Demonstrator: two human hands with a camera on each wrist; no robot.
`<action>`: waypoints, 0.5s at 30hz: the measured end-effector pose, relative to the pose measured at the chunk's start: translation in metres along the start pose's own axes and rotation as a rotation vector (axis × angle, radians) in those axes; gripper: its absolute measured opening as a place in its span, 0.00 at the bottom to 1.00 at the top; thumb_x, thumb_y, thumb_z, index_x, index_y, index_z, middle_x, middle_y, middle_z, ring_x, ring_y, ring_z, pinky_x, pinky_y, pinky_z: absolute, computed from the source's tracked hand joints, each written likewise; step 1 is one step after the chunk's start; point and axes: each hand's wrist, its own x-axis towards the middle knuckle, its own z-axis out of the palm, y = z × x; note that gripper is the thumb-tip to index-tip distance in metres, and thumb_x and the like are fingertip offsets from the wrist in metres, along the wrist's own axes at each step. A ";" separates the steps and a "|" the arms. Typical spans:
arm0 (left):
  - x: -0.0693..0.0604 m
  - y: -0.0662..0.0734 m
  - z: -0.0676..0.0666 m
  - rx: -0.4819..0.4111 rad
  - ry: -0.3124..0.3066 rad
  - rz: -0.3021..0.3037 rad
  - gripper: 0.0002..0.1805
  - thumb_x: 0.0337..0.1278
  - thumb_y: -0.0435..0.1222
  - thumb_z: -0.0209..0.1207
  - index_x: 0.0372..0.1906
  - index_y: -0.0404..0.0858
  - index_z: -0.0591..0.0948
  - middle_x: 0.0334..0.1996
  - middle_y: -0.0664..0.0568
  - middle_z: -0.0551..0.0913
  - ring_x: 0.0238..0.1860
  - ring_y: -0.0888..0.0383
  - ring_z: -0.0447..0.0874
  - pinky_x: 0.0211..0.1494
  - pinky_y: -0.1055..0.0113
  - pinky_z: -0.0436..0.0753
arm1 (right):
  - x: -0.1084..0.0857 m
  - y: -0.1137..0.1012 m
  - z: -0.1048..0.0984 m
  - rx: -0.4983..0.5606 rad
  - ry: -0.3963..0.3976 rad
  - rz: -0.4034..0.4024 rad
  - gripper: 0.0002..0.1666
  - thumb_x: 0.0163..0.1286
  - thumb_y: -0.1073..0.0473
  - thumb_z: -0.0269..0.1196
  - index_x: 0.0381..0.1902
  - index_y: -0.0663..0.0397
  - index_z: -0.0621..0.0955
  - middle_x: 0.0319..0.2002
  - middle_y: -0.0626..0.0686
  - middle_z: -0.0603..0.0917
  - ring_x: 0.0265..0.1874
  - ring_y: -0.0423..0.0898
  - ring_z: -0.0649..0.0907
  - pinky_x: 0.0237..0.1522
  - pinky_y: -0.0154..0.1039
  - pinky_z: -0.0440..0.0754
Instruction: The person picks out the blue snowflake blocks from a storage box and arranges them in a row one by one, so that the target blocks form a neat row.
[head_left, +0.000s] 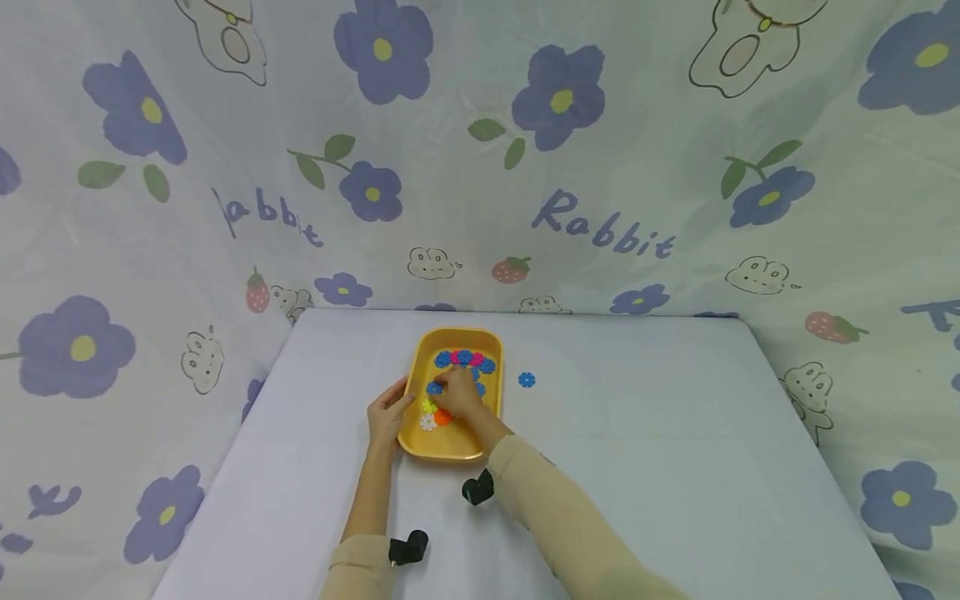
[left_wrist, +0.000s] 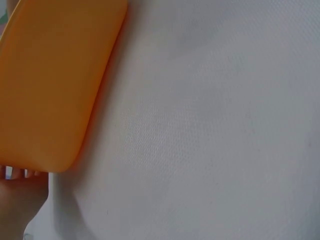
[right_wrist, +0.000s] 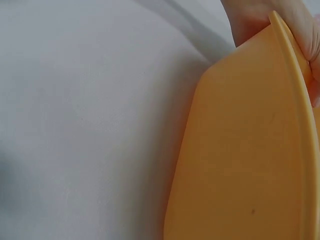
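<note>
A yellow tray [head_left: 426, 450] stands on the white table and holds plastic snowflake discs. My left hand [head_left: 386, 414] grips the tray's left side, thumb at the rim; in the left wrist view the tray's outer wall [left_wrist: 60, 75] hides part of the fingers. Reaching over the right side, my right hand [head_left: 459, 393] is inside the tray, thumb and forefinger at a blue snowflake disc [head_left: 433, 388], which they appear to pinch. Blue and pink discs [head_left: 465, 357] lie at the far end. Nearer are a yellow-green disc [head_left: 428, 405], an orange disc [head_left: 442, 417] and a white disc [head_left: 428, 422].
One blue disc [head_left: 527, 380] lies on the table [head_left: 637, 433] to the right of the tray. A patterned curtain [head_left: 480, 167] hangs along the table's back and sides. Black wrist mounts [head_left: 408, 547] stick out from both sleeves.
</note>
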 end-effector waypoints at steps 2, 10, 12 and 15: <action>0.000 0.000 0.000 -0.002 0.005 -0.003 0.23 0.53 0.25 0.60 0.57 0.29 0.76 0.55 0.41 0.79 0.45 0.67 0.79 0.48 0.80 0.78 | 0.000 -0.001 -0.001 -0.004 -0.013 -0.007 0.18 0.56 0.56 0.70 0.43 0.59 0.85 0.40 0.52 0.86 0.46 0.50 0.79 0.58 0.44 0.71; 0.001 0.000 0.000 0.017 -0.018 -0.020 0.24 0.55 0.26 0.59 0.59 0.30 0.75 0.58 0.38 0.75 0.48 0.64 0.77 0.48 0.80 0.78 | -0.001 -0.002 -0.004 0.123 -0.027 0.080 0.15 0.52 0.60 0.73 0.38 0.62 0.85 0.36 0.54 0.85 0.41 0.48 0.81 0.47 0.35 0.80; 0.002 0.000 0.000 0.006 -0.015 -0.021 0.24 0.54 0.26 0.60 0.59 0.30 0.75 0.58 0.37 0.75 0.49 0.63 0.78 0.47 0.80 0.78 | -0.002 -0.003 -0.004 0.151 -0.032 0.095 0.15 0.51 0.61 0.73 0.37 0.62 0.85 0.36 0.53 0.85 0.39 0.47 0.81 0.44 0.33 0.81; 0.001 0.000 0.000 0.007 -0.012 -0.018 0.24 0.54 0.26 0.60 0.59 0.29 0.75 0.58 0.38 0.76 0.49 0.62 0.77 0.47 0.80 0.78 | -0.002 -0.003 -0.004 0.170 -0.048 0.099 0.14 0.52 0.61 0.72 0.38 0.61 0.85 0.37 0.53 0.85 0.39 0.46 0.81 0.44 0.33 0.80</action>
